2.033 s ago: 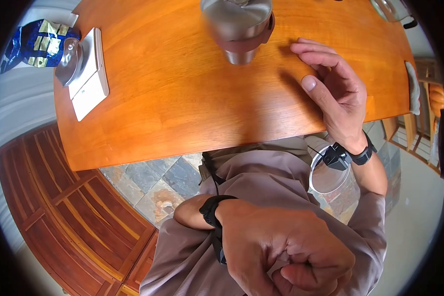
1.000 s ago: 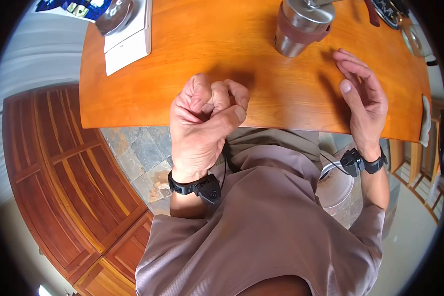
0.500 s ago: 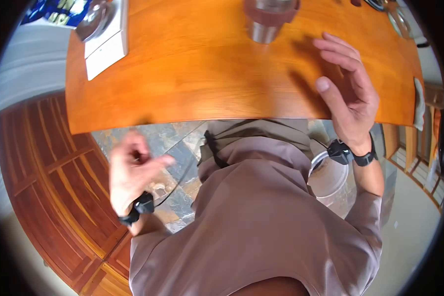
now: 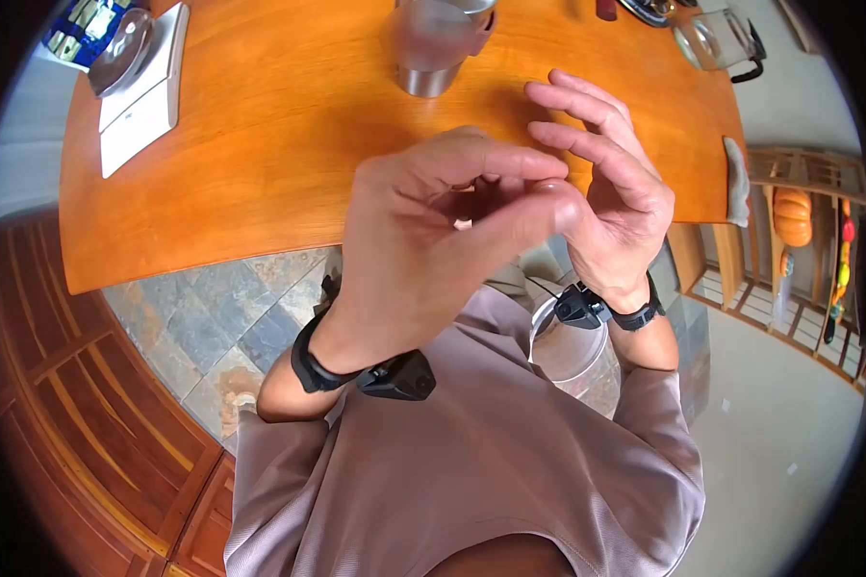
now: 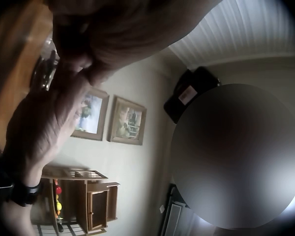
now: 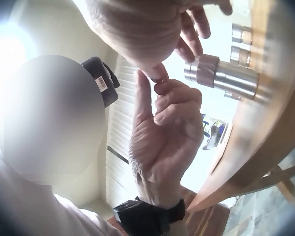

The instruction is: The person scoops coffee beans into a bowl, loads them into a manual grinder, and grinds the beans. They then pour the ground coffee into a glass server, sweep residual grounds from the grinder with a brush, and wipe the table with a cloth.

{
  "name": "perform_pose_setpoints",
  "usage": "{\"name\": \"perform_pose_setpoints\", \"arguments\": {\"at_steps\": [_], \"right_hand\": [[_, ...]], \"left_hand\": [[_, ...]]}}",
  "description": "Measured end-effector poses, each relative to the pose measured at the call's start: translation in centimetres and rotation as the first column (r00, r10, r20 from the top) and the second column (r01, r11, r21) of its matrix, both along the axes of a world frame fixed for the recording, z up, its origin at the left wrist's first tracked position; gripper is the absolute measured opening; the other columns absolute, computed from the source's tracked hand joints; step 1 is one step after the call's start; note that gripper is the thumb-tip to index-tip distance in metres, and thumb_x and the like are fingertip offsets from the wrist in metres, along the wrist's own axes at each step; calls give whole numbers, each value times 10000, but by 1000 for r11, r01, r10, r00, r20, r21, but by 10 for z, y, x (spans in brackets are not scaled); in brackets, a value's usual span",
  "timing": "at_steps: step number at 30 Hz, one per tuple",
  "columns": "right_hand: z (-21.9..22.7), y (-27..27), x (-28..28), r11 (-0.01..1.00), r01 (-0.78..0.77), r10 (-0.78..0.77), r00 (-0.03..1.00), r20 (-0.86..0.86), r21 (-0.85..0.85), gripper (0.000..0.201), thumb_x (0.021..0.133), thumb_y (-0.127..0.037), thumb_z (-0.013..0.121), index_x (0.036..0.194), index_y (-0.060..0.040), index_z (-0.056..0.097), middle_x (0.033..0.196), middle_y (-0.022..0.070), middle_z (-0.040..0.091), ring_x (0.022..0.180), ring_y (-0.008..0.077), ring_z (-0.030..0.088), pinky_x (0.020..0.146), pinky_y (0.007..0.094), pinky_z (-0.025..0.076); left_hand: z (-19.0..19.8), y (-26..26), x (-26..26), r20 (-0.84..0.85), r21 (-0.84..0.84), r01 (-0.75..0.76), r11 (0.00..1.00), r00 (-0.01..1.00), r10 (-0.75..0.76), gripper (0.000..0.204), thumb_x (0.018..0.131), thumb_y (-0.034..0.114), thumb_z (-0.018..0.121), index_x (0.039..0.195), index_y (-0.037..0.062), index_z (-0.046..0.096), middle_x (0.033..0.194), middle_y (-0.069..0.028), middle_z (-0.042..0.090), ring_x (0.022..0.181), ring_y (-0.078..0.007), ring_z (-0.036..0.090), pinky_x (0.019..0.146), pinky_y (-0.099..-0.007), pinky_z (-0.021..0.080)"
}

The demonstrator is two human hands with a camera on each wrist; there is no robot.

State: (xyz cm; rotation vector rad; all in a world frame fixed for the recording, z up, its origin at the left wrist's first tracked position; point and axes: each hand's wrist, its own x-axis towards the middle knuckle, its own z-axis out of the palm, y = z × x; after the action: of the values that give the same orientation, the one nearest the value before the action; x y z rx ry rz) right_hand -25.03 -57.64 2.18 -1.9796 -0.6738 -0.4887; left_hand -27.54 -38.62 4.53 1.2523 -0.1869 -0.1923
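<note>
My left hand [image 4: 404,250] is raised over the table's front edge, its thumb and forefinger tips coming close together. They meet the thumb side of my right hand [image 4: 614,207], whose fingers are long and loosely spread. In the right wrist view, the other fingers of the left hand [image 6: 169,118] are curled, and its thumb and forefinger surround the right thumb's tip. A dark spot shows there; I cannot tell whether it is a small held thing. Beyond the hands stands a steel cylinder with a maroon band [image 4: 428,82], touched by neither hand in the head view.
A white scale [image 4: 142,125] bearing a clear bowl [image 4: 125,58] lies at the left, beside a blue bag [image 4: 91,29]. A glass carafe [image 4: 717,43] stands at the far right. A grey cloth [image 4: 737,183] hangs at the right edge. Below is a pale bucket [image 4: 573,356].
My left hand, curled near the camera at first, passed over the table edge, swung down left, then came up to meet the right hand. The right hand stays raised with fingers extended. The head view shifted.
</note>
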Motion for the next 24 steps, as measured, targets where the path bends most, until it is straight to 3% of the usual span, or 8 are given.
{"name": "perform_pose_setpoints", "arguments": {"at_steps": [8, 12, 14, 15, 17, 19, 20, 24], "right_hand": [[-5, 7, -1, 989, -15, 37, 988, -151, 145, 316, 808, -140, 861, 1065, 12, 759, 1245, 153, 711, 1257, 327, 595, 1067, 438, 453], [-11, 8, 3, 986, -6, 38, 981, -191, 165, 299, 822, -131, 850, 1063, 20, 756, 1246, 150, 711, 1273, 318, 583, 1078, 435, 442], [-12, 9, 4, 983, -2, 42, 976, -214, 184, 294, 829, -128, 845, 1065, 22, 755, 1244, 148, 711, 1279, 315, 579, 1083, 434, 438], [-12, 9, 5, 983, -5, 47, 972, -229, 182, 295, 831, -119, 842, 1070, 28, 751, 1252, 148, 707, 1285, 312, 573, 1086, 435, 435], [-12, 8, 5, 983, -4, 50, 967, -250, 183, 295, 834, -110, 838, 1076, 34, 748, 1260, 147, 703, 1292, 309, 567, 1090, 436, 432], [-11, 10, 6, 979, -16, 75, 955, -286, 203, 290, 891, -142, 790, 1105, 46, 730, 1275, 162, 689, 1300, 316, 558, 1100, 442, 423], [-13, 10, 7, 975, -31, 94, 955, -282, 221, 290, 891, -142, 790, 1105, 46, 730, 1275, 162, 689, 1300, 316, 558, 1100, 442, 423], [-19, 7, 10, 969, -65, 128, 957, -259, 239, 314, 983, -215, 683, 1130, 61, 703, 1278, 191, 676, 1312, 341, 545, 1126, 462, 393]], "left_hand": [[0, 13, 20, -386, -270, 78, 960, 904, -182, 290, 1022, 245, 654, 845, 18, 692, 626, 17, 562, 490, -37, 447, 422, -206, 307], [-26, 32, 22, -221, -450, 179, 875, 927, -303, 237, 1019, 213, 645, 878, 25, 675, 623, 20, 548, 482, -43, 435, 412, -214, 295], [-17, 34, 15, -188, 41, 20, 999, 982, -12, 243, 1023, 230, 623, 961, 5, 689, 650, -25, 612, 481, -86, 494, 410, -229, 330], [-19, 29, 12, -188, 39, 21, 999, 982, -13, 243, 1023, 230, 623, 961, 5, 689, 650, -25, 612, 481, -86, 494, 410, -229, 330], [-24, 20, 5, 240, -13, -301, 954, 925, 295, 338, 1027, 267, 595, 1034, -58, 691, 750, -126, 701, 617, -180, 654, 525, -261, 493], [6, 59, -9, -53, -190, 217, 958, 972, -231, 452, 1046, 297, 556, 1106, -139, 657, 870, -221, 736, 852, -291, 735, 763, -309, 585], [3, 66, -9, -55, -171, 203, 964, 975, -215, 452, 1046, 297, 556, 1106, -139, 657, 870, -221, 736, 852, -291, 735, 763, -309, 585], [20, 20, -65, 269, -801, 336, 496, 941, -203, 774, 945, 357, 697, 1301, -245, 364, 1176, -406, 515, 786, -265, 677, 682, -316, 546]]}}
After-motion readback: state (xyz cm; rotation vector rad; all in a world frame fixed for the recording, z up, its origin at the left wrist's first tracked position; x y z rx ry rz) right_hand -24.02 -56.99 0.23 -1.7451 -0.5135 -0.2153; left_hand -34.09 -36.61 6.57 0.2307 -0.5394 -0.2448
